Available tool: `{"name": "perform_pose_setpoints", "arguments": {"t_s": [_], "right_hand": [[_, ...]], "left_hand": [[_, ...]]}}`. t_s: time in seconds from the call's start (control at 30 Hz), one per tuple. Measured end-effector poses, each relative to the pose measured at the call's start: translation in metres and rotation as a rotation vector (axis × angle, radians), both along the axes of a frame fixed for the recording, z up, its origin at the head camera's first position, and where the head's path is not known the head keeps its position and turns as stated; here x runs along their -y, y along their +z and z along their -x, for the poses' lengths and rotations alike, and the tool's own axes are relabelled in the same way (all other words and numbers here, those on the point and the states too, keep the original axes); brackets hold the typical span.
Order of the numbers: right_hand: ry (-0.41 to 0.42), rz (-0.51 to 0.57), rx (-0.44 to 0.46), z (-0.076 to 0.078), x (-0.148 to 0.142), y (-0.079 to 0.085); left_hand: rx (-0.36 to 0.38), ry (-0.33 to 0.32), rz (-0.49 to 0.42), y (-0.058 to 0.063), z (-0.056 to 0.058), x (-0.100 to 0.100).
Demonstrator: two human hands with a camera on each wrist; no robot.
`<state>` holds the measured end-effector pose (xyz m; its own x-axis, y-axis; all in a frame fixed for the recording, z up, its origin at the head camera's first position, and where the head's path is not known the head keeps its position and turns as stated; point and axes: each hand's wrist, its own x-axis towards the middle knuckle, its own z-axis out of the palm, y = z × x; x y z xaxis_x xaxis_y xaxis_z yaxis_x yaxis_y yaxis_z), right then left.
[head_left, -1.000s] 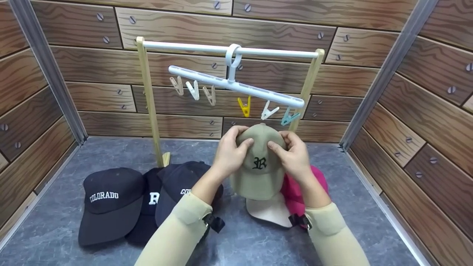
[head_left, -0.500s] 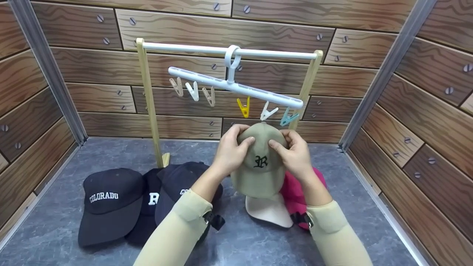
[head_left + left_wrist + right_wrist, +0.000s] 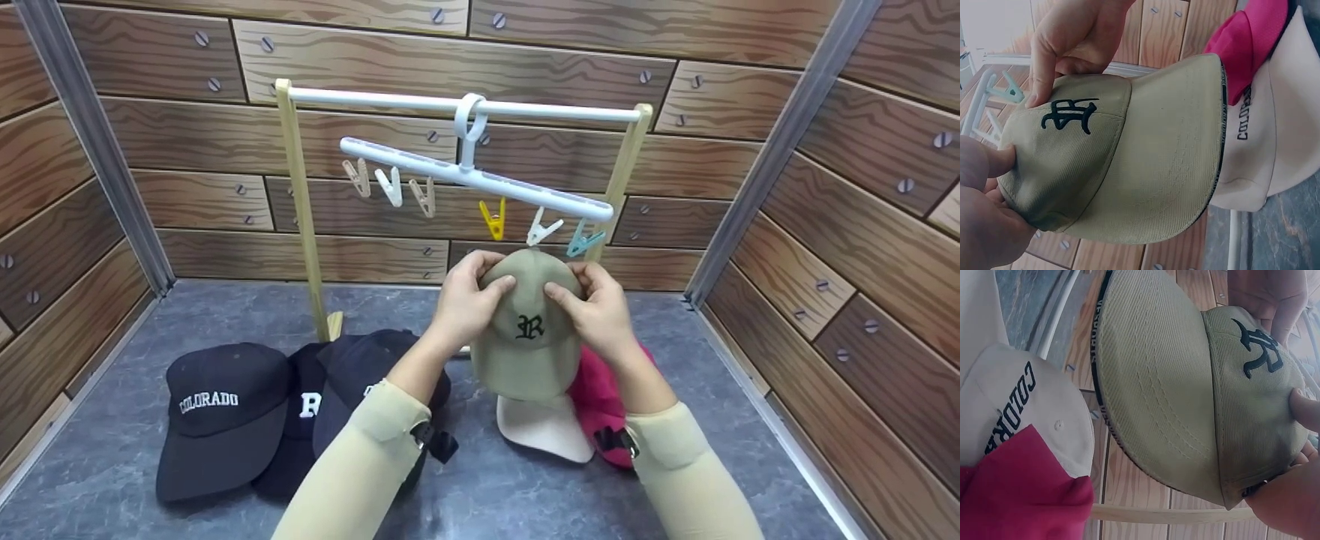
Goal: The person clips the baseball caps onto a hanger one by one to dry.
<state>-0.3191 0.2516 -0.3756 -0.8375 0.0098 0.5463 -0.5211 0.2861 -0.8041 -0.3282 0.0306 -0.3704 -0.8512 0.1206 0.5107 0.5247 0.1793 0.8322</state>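
An olive-green baseball cap (image 3: 525,364) with a dark embroidered letter hangs upright between both hands, brim down. On its left side, my left hand (image 3: 466,304) pinches the crown, thumb on the front and fingers behind. My right hand (image 3: 601,311) grips the opposite side the same way, as the right wrist view also shows with the cap's brim (image 3: 1157,377). The top of the cap lies just under a white clip (image 3: 541,226), between a yellow clip (image 3: 493,219) and a teal clip (image 3: 584,238). These hang from a tilted pale-blue hanger (image 3: 480,180). The fingers behind the crown are mostly hidden.
The hanger hooks over a white rod (image 3: 360,97) on a wooden stand (image 3: 303,217). Three more clips hang at its left. Dark caps (image 3: 225,405) overlap at the left. A cream cap (image 3: 541,429) and a pink cap (image 3: 604,397) lie below the held cap.
Both hands keep their grip on the olive cap. Its brim has risen slightly, while the hanger and the other caps stay in place.
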Motion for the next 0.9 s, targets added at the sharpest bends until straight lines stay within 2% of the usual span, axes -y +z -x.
{"name": "perform_pose_setpoints", "arguments": {"t_s": [0.47, 0.9], "right_hand": [[0.0, -0.03, 0.014, 0.001, -0.006, 0.004], [-0.007, -0.118, 0.064, -0.003, -0.017, 0.019]], "left_hand": [[0.028, -0.039, -0.041, 0.001, 0.004, -0.003], [0.013, -0.043, -0.086, 0.002, 0.004, -0.005]]}}
